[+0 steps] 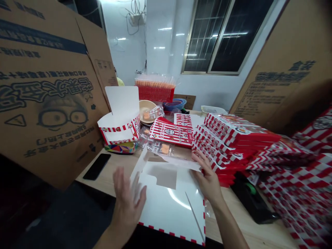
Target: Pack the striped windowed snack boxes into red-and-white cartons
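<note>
A partly folded box blank (171,207), white inside with a red striped edge and a window cut-out, lies in front of me at the table's near edge. My left hand (126,204) is beside its left side flap, fingers spread and a little blurred, with nothing in it. At the far right corner, my right hand (209,181) grips the blank's raised back flap between thumb and fingers. Just beyond the blank are a flat red-and-white striped box (171,131) and small clear packets (164,149) with orange pieces inside.
Stacks of striped boxes (233,131) crowd the right, beside a black tape dispenser (252,197). On the left are a phone (97,166), an opened striped box (120,129) and a large brown carton (52,86). Bowls (176,103) and a red basket (155,91) stand behind.
</note>
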A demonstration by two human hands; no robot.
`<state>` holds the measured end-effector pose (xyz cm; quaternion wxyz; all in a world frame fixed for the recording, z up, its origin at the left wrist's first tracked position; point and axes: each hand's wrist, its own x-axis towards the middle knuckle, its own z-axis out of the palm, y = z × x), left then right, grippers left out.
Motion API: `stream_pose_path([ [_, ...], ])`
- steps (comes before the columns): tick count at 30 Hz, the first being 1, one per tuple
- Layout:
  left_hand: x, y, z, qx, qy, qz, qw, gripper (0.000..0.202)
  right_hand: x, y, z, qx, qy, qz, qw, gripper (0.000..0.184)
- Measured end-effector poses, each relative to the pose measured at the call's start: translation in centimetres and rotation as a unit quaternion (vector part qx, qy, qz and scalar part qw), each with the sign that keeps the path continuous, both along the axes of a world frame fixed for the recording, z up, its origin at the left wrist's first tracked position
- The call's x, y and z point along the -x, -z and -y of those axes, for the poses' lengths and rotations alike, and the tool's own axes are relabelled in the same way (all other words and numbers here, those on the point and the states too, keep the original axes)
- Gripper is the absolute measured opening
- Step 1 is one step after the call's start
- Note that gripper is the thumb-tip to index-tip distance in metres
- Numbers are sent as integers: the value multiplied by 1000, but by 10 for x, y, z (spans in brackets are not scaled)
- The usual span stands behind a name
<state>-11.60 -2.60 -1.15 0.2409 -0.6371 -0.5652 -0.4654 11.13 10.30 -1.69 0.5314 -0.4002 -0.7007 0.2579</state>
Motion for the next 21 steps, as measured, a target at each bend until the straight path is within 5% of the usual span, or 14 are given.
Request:
stream_pose_path([
  [4,19,21,-14,184,89,36,978,70,8,3,3,14,-16,-78,997,35],
  [8,17,36,-18,178,93,31,979,70,18,3,0,32,42,-131,990,24],
  [12,17,35,-8,157,130,48,978,67,25,-7,-10,49,82,-100,990,27],
  [21,15,24,-8,188,100,-105,971,49,31,-16,-10,21,-1,-125,992,20],
])
